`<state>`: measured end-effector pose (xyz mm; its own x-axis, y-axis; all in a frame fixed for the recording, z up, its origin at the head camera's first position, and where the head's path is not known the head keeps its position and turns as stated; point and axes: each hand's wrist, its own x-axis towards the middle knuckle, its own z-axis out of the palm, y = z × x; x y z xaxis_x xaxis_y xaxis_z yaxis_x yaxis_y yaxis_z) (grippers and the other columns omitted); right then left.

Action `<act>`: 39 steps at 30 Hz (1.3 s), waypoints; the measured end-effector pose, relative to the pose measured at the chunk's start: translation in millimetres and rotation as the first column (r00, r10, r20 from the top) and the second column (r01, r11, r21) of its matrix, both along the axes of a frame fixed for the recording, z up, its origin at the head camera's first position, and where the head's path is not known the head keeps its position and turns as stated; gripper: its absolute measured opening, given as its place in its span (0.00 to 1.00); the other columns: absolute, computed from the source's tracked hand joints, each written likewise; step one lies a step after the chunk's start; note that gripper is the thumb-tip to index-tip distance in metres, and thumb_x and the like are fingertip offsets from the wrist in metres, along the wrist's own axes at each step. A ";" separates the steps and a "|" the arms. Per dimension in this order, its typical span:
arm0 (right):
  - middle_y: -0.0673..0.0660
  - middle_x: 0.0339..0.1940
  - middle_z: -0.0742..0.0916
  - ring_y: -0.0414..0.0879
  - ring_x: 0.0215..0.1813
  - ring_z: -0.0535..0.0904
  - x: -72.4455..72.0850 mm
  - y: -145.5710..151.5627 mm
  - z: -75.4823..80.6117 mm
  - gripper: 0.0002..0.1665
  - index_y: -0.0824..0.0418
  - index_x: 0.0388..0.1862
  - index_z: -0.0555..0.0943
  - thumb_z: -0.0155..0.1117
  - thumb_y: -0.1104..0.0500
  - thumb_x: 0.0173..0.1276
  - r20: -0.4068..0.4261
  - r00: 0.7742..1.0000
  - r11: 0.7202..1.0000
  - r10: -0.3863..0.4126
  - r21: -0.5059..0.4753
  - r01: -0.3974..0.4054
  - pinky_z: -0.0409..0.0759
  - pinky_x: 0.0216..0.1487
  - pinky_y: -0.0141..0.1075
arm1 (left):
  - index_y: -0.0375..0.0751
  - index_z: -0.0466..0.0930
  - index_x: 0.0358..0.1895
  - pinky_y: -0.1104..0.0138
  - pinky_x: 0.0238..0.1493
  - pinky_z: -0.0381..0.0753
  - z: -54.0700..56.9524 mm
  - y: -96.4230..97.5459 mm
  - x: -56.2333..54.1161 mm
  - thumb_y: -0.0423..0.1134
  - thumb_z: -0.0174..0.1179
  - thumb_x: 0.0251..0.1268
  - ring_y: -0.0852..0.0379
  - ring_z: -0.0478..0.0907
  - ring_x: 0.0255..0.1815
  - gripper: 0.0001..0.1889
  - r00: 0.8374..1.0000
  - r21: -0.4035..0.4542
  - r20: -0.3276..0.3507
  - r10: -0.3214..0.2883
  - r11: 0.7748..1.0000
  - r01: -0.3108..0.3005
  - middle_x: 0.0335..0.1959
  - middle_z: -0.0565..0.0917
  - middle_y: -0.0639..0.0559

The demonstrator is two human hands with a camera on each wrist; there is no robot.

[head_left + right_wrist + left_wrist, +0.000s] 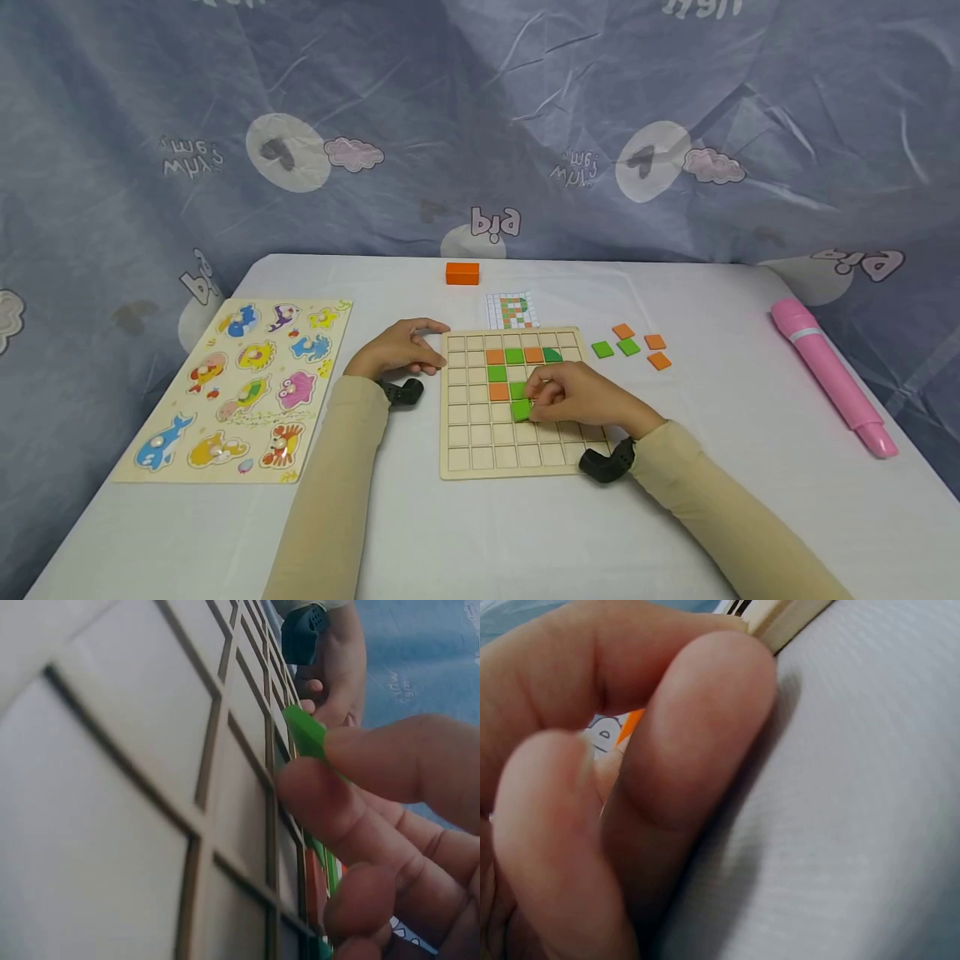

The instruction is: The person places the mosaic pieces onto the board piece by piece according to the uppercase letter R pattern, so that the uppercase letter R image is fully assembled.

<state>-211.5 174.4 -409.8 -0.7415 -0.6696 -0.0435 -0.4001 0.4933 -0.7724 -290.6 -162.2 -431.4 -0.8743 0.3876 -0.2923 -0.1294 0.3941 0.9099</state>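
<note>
A wooden grid board (480,437) lies flat on the table. My right hand (573,396) is over its middle and pinches a green square tile (521,410) between thumb and finger; in the right wrist view the tile (306,733) is tilted just above the grid. At the board's upper left edge rests my left hand (399,347), fingertips against the wood and bent loosely. Orange tiles (498,392), green tiles (498,374) and a dark green rounded tile (552,356) sit in the cells. My right hand covers some cells.
Behind the board lies a printed pattern card (513,310), with an orange block (462,273) farther back. Loose green tiles (602,350) and orange tiles (659,361) are to the right. An animal puzzle board (240,387) is at left, a pink cylinder (832,375) at far right.
</note>
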 end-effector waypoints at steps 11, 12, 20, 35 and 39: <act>0.43 0.27 0.87 0.36 0.29 0.76 -0.6 -18.7 -1.4 0.08 0.62 0.44 0.86 0.76 0.66 0.67 -0.061 0.998 0.999 0.016 0.052 -0.013 0.76 0.38 0.32 | 0.39 0.73 0.77 0.76 0.25 0.75 0.7 -0.1 -0.1 0.27 0.74 0.63 0.62 0.84 0.23 0.38 1.000 0.003 0.007 0.000 1.000 0.000 0.26 0.86 0.49; 0.43 0.27 0.87 0.36 0.29 0.76 -0.4 -19.9 -1.6 0.08 0.62 0.44 0.86 0.76 0.66 0.67 -0.066 0.998 0.998 0.016 0.058 -0.012 0.76 0.38 0.32 | 0.39 0.73 0.77 0.76 0.25 0.75 0.7 -0.1 0.0 0.27 0.74 0.63 0.62 0.84 0.23 0.38 1.000 0.002 0.006 -0.002 1.000 0.002 0.26 0.86 0.49; 0.43 0.25 0.85 0.36 0.28 0.75 1.4 -28.7 -0.5 0.09 0.60 0.42 0.86 0.78 0.65 0.65 -0.104 0.994 0.996 0.020 0.092 -0.010 0.74 0.36 0.32 | 0.37 0.72 0.78 0.76 0.25 0.75 1.2 -0.7 0.1 0.27 0.74 0.63 0.63 0.83 0.23 0.38 1.000 0.013 0.004 -0.010 1.000 0.010 0.26 0.86 0.50; 0.42 0.25 0.84 0.36 0.28 0.74 0.9 -31.3 -0.9 0.10 0.60 0.42 0.86 0.78 0.65 0.64 -0.132 0.991 0.993 0.022 0.118 -0.007 0.74 0.35 0.32 | 0.36 0.72 0.78 0.77 0.24 0.74 0.8 0.1 -1.5 0.26 0.74 0.63 0.64 0.83 0.22 0.38 1.000 0.012 -0.003 -0.015 1.000 0.015 0.24 0.86 0.51; 0.43 0.26 0.85 0.36 0.28 0.75 1.3 -29.2 -0.4 0.09 0.61 0.43 0.86 0.78 0.65 0.66 -0.091 0.995 0.996 0.026 0.089 -0.018 0.75 0.35 0.31 | 0.36 0.72 0.78 0.77 0.24 0.75 0.7 -0.4 -1.1 0.27 0.74 0.63 0.64 0.83 0.22 0.38 1.000 0.008 0.000 -0.011 1.000 0.011 0.24 0.86 0.50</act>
<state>-210.2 145.2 -410.2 -0.7301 -0.6824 -0.0350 -0.4791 0.5478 -0.6858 -291.7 -162.5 -430.7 -0.8698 0.3999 -0.2890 -0.1251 0.3879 0.9132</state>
